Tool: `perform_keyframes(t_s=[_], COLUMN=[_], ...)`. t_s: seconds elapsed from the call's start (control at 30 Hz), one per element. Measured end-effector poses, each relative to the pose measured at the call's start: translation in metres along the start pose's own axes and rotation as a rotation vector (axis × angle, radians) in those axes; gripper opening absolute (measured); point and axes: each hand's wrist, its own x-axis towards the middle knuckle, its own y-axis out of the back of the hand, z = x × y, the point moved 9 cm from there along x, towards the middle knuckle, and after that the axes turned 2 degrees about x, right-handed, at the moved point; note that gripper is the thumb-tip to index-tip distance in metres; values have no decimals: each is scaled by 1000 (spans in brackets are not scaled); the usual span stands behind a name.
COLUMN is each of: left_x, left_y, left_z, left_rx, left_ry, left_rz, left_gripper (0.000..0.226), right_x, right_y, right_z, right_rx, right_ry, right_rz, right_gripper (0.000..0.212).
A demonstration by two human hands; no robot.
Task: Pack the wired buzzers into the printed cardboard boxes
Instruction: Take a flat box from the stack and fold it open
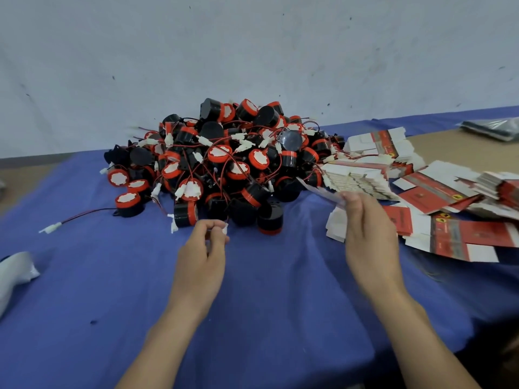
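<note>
While the left hand (200, 248) pinches a small white connector (224, 229) in its fingers (214, 234), the right hand (370, 234) grips a blurred flat box (320, 192). Just beyond both hands, the wired buzzers (224, 164) lie piled on the blue desk (84, 276). More printed boxes (449, 192) lie flat to the right of the right hand.

— Looks like a small packing workshop, not a home.
— Going by what?
— By the bulk: a heap of identical black-and-red wired buzzers (224, 164) on a counter (449, 144) draped in blue cloth (84, 276), stacks of flat printed cardboard boxes (362, 178) alongside, and a bare, scuffed white wall (252, 51) behind.
</note>
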Motion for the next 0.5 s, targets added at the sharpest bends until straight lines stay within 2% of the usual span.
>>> perform_keyframes(t_s=[0.07, 0.2, 0.33, 0.4, 0.5], left_x=[-3, -15, -28, -30, -28], left_y=[3, 0, -11, -14, -13], left_z=[12, 35, 49, 50, 46], left_rx=[-37, -96, -196, -256, -272], left_ry=[-55, -144, -194, -187, -154], left_rz=[45, 39, -80, -143, -171], left_gripper=[18, 17, 20, 19, 19], right_x=[3, 0, -19, -27, -32], right_y=[7, -5, -44, -60, -70], right_z=[-4, 7, 10, 4, -3], right_rx=[340, 702, 765, 764, 719], right_ry=[-73, -323, -540, -570, -524], right_rz=[97, 115, -115, -207, -217], right_gripper=[42, 43, 46, 48, 40])
